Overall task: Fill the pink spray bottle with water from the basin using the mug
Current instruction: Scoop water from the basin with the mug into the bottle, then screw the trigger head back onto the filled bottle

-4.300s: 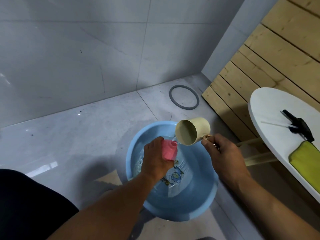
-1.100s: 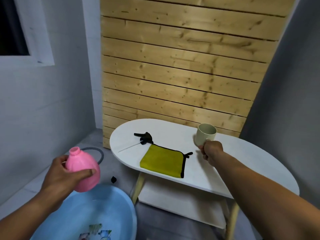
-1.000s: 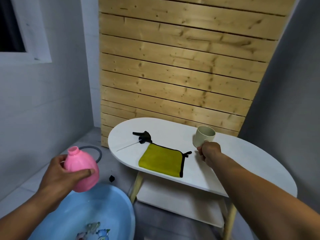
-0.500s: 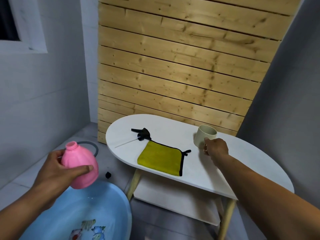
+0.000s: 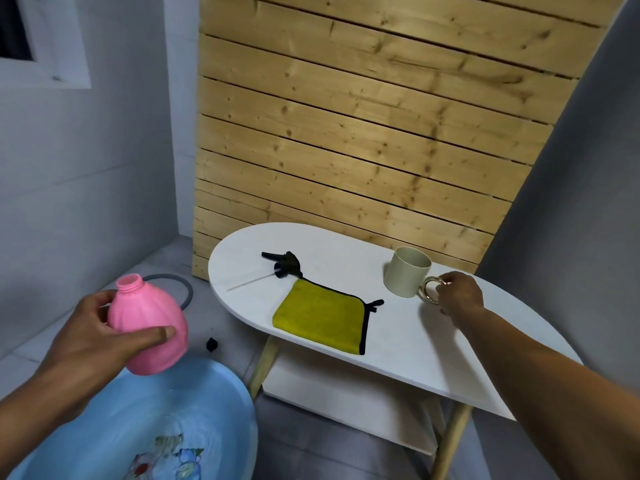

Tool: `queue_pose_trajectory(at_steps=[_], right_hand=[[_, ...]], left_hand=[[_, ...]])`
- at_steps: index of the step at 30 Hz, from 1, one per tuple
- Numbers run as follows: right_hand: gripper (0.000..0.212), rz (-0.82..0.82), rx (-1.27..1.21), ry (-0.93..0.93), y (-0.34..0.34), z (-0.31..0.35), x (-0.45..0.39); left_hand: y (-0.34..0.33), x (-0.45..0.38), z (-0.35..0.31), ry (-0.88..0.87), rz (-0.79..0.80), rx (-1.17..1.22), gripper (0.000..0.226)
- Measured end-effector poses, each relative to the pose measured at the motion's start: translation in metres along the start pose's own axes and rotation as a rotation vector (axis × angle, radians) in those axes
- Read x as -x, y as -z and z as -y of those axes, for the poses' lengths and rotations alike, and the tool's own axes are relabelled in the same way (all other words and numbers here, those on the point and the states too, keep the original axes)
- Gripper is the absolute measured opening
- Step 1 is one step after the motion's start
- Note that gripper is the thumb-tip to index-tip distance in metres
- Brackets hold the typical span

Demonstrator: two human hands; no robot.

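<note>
My left hand [image 5: 93, 337] grips the pink spray bottle [image 5: 149, 327], which has no cap, and holds it upright just above the far rim of the blue basin [image 5: 207, 403]. Water and a cartoon print show in the basin. The beige mug [image 5: 407, 271] stands upright on the white oval table [image 5: 415, 337]. My right hand [image 5: 459, 299] is at the mug's right side, its fingertips pinching the metal ring handle. The black spray head [image 5: 285, 265] with its thin tube lies on the table's left end.
A yellow cloth [image 5: 320, 315] with black trim lies on the table in front of the spray head. A grey ring [image 5: 183, 285] and a small black piece [image 5: 212, 344] lie on the floor. A wooden slat wall stands behind; a low shelf sits under the table.
The mug has come down onto the table and my right hand has slid back to the handle's outer edge. The pink bottle stays in my left hand over the basin.
</note>
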State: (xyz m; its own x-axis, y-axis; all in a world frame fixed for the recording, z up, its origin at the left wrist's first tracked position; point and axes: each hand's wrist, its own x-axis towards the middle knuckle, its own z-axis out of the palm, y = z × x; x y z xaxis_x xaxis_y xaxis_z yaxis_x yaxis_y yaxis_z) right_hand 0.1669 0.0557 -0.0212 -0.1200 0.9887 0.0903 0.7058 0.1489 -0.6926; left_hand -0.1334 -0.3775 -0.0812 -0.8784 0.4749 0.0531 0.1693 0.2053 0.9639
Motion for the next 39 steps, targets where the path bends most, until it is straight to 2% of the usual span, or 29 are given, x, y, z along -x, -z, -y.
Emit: queue_pose_trajectory(at_steps=[2,7,13,16,18,20,22,24,27,29,32,36,39], right_hand=[[0.026,-0.009,-0.019,-0.029,-0.001,-0.007,-0.014],[0.035,0.024,0.005,0.029,-0.005,-0.012,-0.032],[0.06,-0.009,0.102,0.02,-0.005,-0.002,-0.025],[0.066,-0.243,0.154,0.007,-0.007,0.014,-0.002],[0.057,-0.406,0.127,0.125,-0.014,0.033,0.017],[0.045,-0.464,0.057,0.277,-0.025,0.056,0.038],[0.034,-0.393,0.0,0.44,-0.043,0.078,0.054],[0.025,-0.162,-0.064,0.519,-0.068,0.101,0.069],[0.018,0.228,-0.076,0.428,-0.107,0.132,0.088],[0.029,0.36,-0.022,0.363,-0.132,0.151,0.095],[0.053,0.451,0.048,0.23,-0.158,0.165,0.098],[0.073,0.453,0.055,0.108,-0.179,0.173,0.096],[0.047,0.487,0.012,0.079,-0.182,0.185,0.097]], left_hand=[[0.0,0.001,0.0,0.009,0.005,-0.014,0.122],[0.0,0.003,0.002,0.04,0.011,-0.028,0.113],[-0.001,0.005,0.002,0.021,-0.04,-0.025,0.086],[0.001,0.008,-0.001,0.0,-0.041,-0.029,0.087],[0.003,0.01,-0.004,-0.005,-0.056,-0.025,0.087],[0.005,0.013,-0.008,-0.006,-0.078,-0.017,0.087],[0.007,0.015,-0.01,0.005,-0.074,-0.023,0.088],[0.009,0.017,-0.01,0.019,-0.061,-0.044,0.091],[0.013,0.018,-0.008,0.03,-0.052,-0.053,0.095],[0.014,0.018,-0.005,0.028,-0.049,-0.06,0.095],[0.015,0.017,0.0,0.036,-0.05,-0.058,0.096],[0.016,0.018,0.003,0.039,-0.067,-0.076,0.089],[0.017,0.017,0.003,0.044,-0.073,-0.081,0.086]])
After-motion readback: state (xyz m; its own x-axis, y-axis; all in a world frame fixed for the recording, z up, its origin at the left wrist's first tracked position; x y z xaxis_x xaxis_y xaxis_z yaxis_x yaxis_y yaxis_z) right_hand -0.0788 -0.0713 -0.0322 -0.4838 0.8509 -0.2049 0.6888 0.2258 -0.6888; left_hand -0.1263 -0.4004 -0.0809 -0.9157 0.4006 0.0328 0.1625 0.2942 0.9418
